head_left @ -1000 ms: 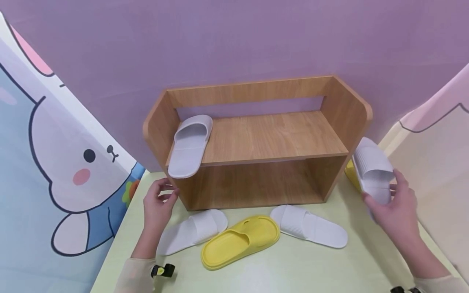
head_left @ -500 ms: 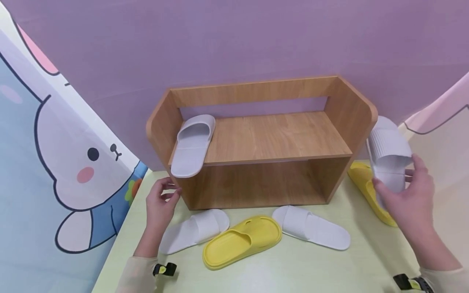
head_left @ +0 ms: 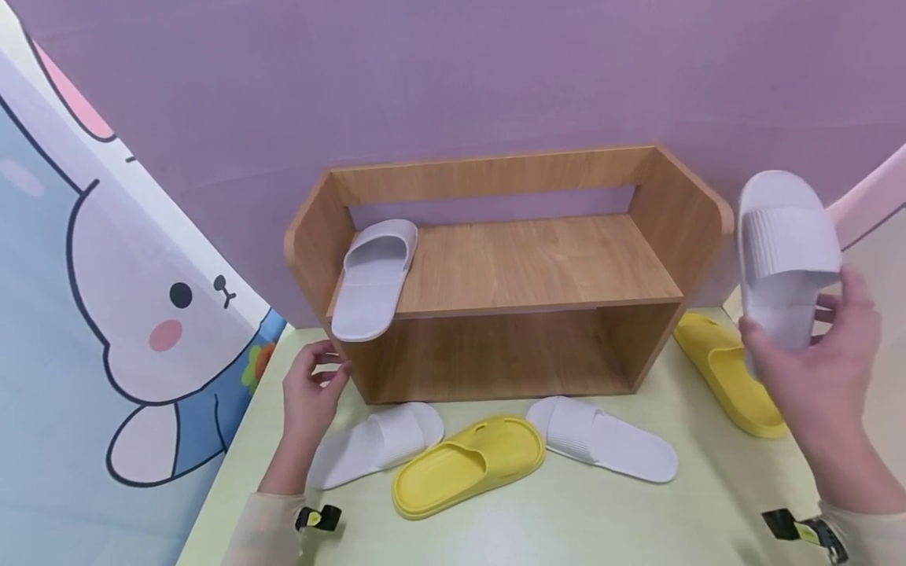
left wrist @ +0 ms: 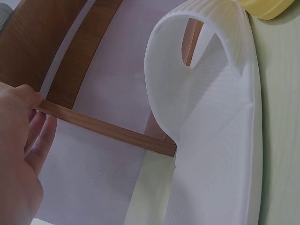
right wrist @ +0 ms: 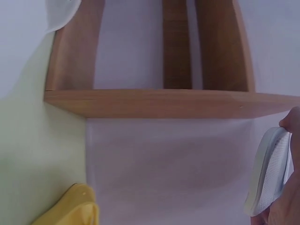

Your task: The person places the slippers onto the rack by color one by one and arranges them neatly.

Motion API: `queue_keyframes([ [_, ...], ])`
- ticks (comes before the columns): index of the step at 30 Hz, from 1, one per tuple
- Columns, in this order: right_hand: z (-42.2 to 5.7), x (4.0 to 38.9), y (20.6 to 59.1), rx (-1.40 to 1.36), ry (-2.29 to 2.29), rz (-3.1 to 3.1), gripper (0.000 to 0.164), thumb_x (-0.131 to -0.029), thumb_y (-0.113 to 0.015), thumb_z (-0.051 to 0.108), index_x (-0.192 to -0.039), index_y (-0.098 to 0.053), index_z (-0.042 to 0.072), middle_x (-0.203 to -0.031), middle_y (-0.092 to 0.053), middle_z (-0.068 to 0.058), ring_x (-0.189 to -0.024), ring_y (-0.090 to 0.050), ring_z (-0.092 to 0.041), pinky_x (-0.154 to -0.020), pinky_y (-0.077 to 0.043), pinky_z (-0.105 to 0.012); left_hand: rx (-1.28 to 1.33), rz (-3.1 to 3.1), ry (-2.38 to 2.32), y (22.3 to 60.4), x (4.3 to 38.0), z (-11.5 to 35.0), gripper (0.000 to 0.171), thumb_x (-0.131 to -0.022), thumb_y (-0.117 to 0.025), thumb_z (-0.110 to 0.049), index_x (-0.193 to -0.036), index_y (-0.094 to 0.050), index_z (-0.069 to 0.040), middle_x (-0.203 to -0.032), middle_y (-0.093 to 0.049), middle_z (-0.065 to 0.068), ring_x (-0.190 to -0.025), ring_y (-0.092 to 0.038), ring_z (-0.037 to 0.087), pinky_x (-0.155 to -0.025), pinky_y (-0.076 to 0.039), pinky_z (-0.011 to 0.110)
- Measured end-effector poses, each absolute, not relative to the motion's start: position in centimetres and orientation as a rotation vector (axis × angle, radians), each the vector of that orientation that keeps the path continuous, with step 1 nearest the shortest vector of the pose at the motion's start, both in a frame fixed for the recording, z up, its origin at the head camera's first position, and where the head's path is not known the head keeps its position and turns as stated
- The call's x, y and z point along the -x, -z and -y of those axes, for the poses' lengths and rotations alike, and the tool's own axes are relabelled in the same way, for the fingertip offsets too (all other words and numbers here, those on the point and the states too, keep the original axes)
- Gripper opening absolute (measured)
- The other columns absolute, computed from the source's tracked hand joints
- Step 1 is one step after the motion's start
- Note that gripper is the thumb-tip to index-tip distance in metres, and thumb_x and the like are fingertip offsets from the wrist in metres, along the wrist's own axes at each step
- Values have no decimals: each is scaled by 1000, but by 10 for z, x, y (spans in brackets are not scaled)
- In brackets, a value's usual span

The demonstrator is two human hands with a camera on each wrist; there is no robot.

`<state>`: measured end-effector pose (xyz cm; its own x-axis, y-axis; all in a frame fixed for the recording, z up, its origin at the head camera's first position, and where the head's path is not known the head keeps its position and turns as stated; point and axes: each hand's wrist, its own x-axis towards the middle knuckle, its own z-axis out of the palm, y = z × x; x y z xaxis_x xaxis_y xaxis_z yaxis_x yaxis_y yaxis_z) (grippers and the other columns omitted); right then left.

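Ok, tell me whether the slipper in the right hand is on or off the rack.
Off: the right hand holds the white slipper raised, right of the rack.

Dimmer light in wrist views

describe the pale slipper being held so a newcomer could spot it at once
Find the wooden shelf unit in front of the purple wall. Just past its right side in the head view, the right grip holds a pale slipper near its heel. Unlike the shelf slipper and the table slippers, it alone is in the air.
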<state>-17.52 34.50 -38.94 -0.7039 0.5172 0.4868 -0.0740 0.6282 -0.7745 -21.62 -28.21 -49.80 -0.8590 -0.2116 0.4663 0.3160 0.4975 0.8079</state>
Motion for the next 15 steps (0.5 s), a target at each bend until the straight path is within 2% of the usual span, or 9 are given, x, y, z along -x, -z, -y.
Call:
queue_keyframes([
  [6,-328,171,375,297,-1082,2068,105,-84,-88,6,-168,-35,41,-142,-42,18,-121,-45,0,-91,-38,-21,97,2219,1358,498,217,283,37,-97,-84,-2,-130,-68,-7,-123,-73,5,-108,-70,13,-86,-63,21],
  [15,-301,157,353,239,-1095,1996,103,-85,-83,3,-169,-34,36,-141,-44,19,-125,-44,-1,-95,-36,-20,103,2222,1366,498,217,283,38,-97,-84,-2,-131,-69,-8,-123,-73,3,-108,-70,12,-86,-61,16],
])
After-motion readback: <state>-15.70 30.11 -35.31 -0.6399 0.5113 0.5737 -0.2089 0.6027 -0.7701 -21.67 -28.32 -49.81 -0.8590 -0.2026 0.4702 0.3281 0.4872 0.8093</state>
